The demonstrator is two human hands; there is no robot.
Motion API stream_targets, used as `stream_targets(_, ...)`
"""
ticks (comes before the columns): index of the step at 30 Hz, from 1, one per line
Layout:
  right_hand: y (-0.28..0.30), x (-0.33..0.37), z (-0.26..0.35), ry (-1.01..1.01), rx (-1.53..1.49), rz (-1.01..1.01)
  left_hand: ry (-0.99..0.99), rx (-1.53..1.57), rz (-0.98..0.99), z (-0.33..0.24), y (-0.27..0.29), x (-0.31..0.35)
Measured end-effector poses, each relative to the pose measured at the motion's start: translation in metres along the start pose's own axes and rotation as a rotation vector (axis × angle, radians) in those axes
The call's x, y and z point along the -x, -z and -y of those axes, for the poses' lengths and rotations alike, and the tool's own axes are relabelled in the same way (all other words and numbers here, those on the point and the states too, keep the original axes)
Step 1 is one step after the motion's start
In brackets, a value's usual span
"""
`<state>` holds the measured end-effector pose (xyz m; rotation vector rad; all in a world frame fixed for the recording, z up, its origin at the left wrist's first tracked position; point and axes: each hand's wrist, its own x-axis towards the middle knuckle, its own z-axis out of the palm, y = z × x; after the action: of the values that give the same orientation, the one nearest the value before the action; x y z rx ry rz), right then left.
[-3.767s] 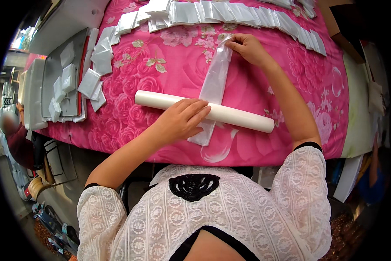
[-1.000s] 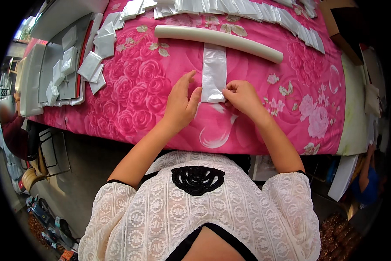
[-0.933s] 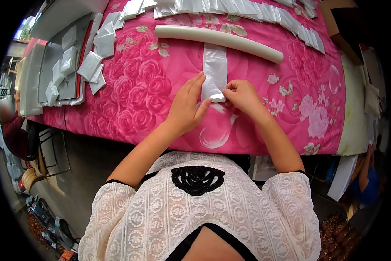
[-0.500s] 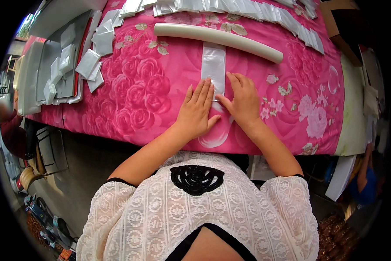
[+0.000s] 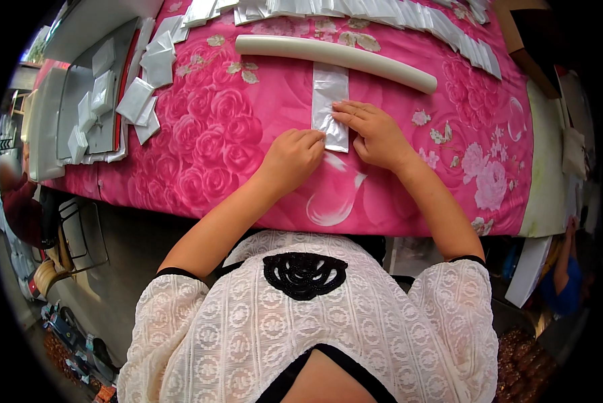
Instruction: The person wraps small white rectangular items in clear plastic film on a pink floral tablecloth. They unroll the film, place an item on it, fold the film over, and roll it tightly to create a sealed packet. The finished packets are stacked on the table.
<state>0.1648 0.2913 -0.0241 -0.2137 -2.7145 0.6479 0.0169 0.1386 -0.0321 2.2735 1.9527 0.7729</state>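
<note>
A narrow folded strip of clear plastic film lies lengthwise on the table in front of me, its near end toward my body. Across its far end rests a long cream-white tube. My left hand is closed, fingertips and thumb drawn together at the strip's left edge close to the near end. From the right, my right hand lays its bent fingers over the strip, a little farther up, with the thumb apart beside the right edge. The fingertips of both hands partly cover the film.
A pink flowered cloth covers the table. Folded clear packets line the far side in a long row, and more packets lie at left beside a grey tray. An open cardboard box stands at far right. Other people are at both edges.
My left hand has gone from lying flat on the film to closed fingers at its left edge. My right hand has moved its fingers onto the strip. The tube stays put.
</note>
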Motion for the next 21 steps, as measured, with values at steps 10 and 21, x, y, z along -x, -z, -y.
stream_targets(10, -0.013, 0.034, 0.039, 0.039, -0.116, -0.112, -0.114, 0.337, 0.038, -0.006, 0.023, 0.026)
stream_targets(21, -0.001, -0.001, 0.046, -0.839, -0.296, 0.035, 0.719, 0.516, 0.066, -0.005, 0.013, -0.007)
